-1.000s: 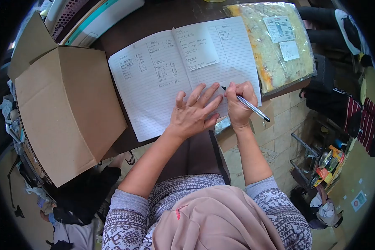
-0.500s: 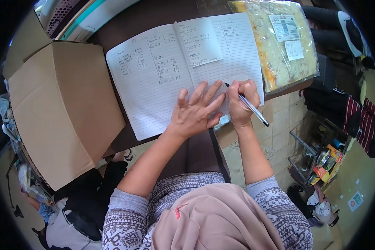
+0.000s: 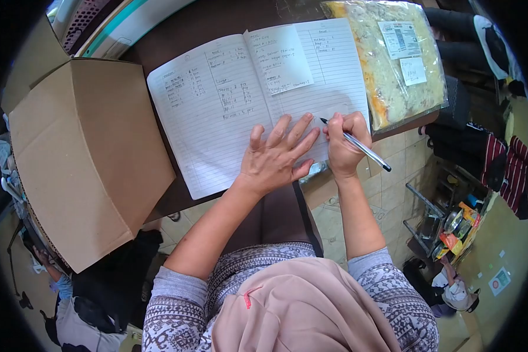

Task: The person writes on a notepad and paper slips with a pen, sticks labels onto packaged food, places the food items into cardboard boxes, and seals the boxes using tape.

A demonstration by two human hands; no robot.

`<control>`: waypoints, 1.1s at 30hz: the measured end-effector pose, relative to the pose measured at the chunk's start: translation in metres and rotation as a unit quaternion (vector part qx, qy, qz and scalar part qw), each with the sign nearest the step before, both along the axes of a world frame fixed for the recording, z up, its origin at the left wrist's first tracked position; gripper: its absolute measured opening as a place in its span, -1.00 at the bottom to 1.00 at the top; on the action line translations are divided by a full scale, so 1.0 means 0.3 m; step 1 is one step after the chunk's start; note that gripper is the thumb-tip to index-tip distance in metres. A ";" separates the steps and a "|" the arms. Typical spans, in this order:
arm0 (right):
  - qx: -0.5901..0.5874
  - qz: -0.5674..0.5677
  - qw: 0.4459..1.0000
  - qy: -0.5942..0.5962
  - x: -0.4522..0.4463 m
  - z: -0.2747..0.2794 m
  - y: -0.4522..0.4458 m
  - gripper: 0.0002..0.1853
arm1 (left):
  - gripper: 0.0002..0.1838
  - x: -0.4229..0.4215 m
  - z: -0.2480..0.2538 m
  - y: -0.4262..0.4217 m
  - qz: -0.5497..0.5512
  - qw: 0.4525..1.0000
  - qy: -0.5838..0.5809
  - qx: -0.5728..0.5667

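Across the far middle of the scene stretches a dark brown table (image 3: 229,17). At its near edge is a person (image 3: 299,311) in a patterned top, seen from above, both forearms reaching forward. On the left stands a large brown cardboard box (image 3: 70,152), one flap folded outwards at its far side.

Beside the box, on the table, a lined notebook (image 3: 211,155) lies open, its near side tilted a little to the left. Just right of it is a clear plastic packet (image 3: 387,88) of pale, yellowish contents.

Both hands are over the near part of the right page. The left hand (image 3: 278,152) is open, palm down, fingers spread, with nothing visible in its grasp. Just to its right, the right hand (image 3: 347,144) is closed, thumb and fingers pinched together.

On the far part of the right page, next to the fold, lies a written slip of paper (image 3: 284,61). Two white labels (image 3: 413,71) are on the packet.

Smallest is a pen (image 3: 366,152), gripped by the right hand, its dark tip pointing left at the page and its other end towards the near right. Whether the tip touches the paper, I cannot tell.
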State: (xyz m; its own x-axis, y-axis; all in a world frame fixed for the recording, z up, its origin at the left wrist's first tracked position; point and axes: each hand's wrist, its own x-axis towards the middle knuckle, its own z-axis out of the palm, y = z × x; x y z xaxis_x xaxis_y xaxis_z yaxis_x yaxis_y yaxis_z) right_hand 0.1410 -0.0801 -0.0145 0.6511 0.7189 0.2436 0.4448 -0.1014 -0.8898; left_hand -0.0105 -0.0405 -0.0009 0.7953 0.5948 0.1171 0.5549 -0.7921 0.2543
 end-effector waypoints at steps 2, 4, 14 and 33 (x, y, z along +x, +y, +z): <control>0.004 0.006 1.000 -0.015 -0.004 0.002 0.010 -0.70 | -0.44 0.002 0.000 0.003 0.000 1.000 -0.002 -0.004; 0.006 0.013 0.999 -0.029 -0.007 0.010 0.015 -0.70 | -0.45 -0.001 0.001 0.001 0.001 1.000 -0.002 -0.010; 0.002 0.014 0.998 -0.066 0.000 0.012 0.008 -0.70 | -0.45 0.001 0.000 0.001 0.003 1.000 -0.013 -0.012; -0.012 -0.032 0.999 0.011 -0.005 0.023 0.019 -0.70 | -0.46 0.001 0.006 0.008 -0.001 1.000 -0.018 -0.026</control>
